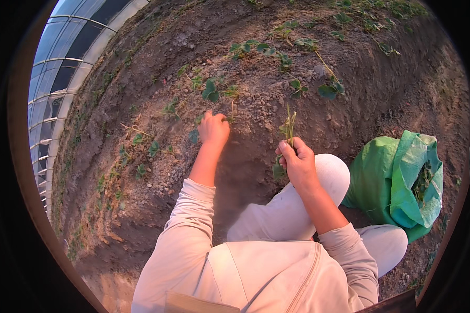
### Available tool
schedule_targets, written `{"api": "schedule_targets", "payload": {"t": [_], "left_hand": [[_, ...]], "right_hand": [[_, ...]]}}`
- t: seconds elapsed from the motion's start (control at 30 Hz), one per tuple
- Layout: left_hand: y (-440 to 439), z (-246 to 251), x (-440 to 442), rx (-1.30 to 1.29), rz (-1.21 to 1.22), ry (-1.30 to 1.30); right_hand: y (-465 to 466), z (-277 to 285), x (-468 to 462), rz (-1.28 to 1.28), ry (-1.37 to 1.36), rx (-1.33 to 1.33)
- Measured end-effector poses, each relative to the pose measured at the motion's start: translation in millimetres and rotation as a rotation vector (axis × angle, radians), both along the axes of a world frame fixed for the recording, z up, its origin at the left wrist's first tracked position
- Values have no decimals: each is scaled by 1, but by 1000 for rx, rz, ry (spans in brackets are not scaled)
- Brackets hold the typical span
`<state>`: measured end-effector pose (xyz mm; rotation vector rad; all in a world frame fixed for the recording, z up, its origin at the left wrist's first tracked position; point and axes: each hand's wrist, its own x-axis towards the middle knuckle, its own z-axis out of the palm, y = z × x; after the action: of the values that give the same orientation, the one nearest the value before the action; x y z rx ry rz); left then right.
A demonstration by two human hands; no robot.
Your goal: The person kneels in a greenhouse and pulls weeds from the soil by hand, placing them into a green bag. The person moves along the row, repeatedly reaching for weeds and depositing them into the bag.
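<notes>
My left hand (214,128) reaches down to a low leafy plant on the soil bed, fingers bent at its leaves and stem; whether they grip it is hidden by the hand. A broad green leaf (210,90) of a strawberry-like plant stands just beyond the fingertips. Between thumb and fingers, my right hand (297,156) is shut on a small bunch of plant stems (289,124), which point up and away from me. Below the grip hangs a green leaf (279,172). Right of my knee stands a green woven plastic sack (376,172), its mouth showing cut greenery inside (422,182).
More low plants (329,90) with runners dot the raised soil bed (258,86). A furrow lies along the bed at upper left. Greenhouse plastic sheeting on curved metal hoops (62,66) borders the left. My bent knees (331,176) are close beside the sack.
</notes>
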<state>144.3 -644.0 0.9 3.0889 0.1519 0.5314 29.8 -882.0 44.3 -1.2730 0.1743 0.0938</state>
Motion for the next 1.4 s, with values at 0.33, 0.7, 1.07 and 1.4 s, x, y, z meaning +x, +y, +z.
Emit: {"api": "schedule_targets", "payload": {"t": [0.33, 0.7, 1.07, 1.4], "left_hand": [[-29, 11, 48, -373, -18, 246], [-23, -1, 57, -244, -127, 291], [-17, 8, 64, -254, -210, 452], [-10, 18, 65, -288, -334, 483]], "right_hand": [[2, 3, 1, 5, 16, -28], [6, 1, 2, 9, 18, -52], [10, 1, 3, 14, 31, -86], [11, -2, 5, 20, 34, -116]]}}
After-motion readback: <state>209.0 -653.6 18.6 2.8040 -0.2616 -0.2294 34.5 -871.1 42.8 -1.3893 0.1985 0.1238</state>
